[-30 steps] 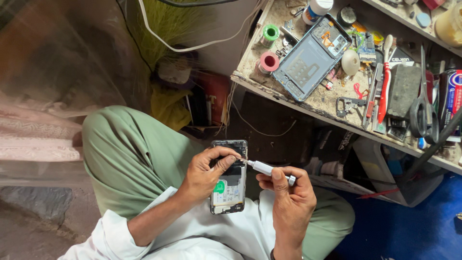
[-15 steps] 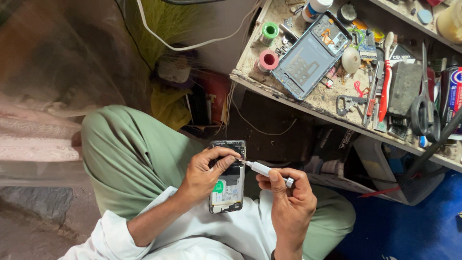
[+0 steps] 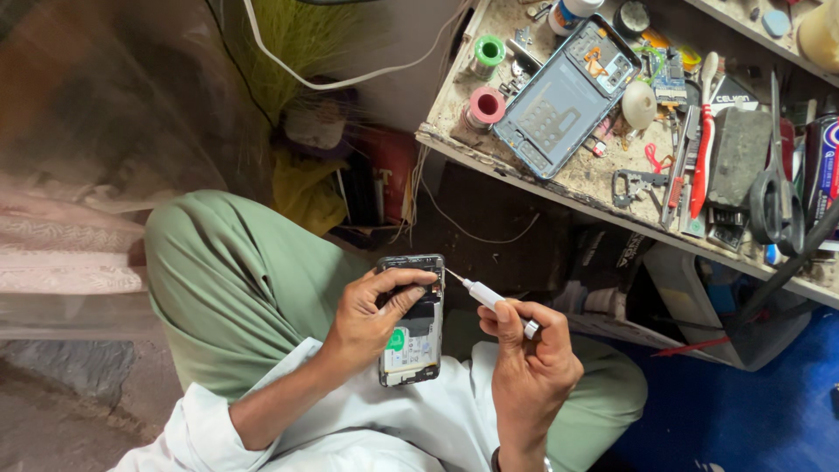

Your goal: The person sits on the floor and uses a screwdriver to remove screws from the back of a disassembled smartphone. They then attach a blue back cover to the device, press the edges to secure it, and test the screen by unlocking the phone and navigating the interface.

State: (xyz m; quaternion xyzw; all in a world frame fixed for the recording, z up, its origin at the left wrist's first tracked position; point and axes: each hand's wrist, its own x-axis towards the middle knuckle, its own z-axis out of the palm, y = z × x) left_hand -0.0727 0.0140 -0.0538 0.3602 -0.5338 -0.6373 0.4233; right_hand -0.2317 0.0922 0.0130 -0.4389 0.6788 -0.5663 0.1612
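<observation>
left hand (image 3: 371, 319) is gripping the opened phone (image 3: 412, 322) over the lap, fingers clamped around its left edge and thumb lying across the upper part of the exposed insides. the back cover is off, so the board and battery area are facing up at the camera. the phone's long axis is running near upright in the view, top end pointing away from the body, leaning only slightly.

right hand (image 3: 527, 367) is pinching a small white screwdriver (image 3: 486, 297), grip closed on its body with the metal cap end sitting against the fingers. the tool's long axis is slanting up and to the left from that grip, and its thin tip is landing at the phone's upper right edge, touching or just short of it; can't tell which.

so the phone is lying left of the right grip and just right of the left grip, between the two hands. the left hand is the nearer one, already on it; the right is reaching it only through the tool tip.

up and right of both grips, well apart, the cluttered tabletop (image 3: 559, 188) is carrying a separate phone frame (image 3: 559, 100), two tape rolls, a red-handled tool and scissors (image 3: 773, 192). none of that is touching either hand.
</observation>
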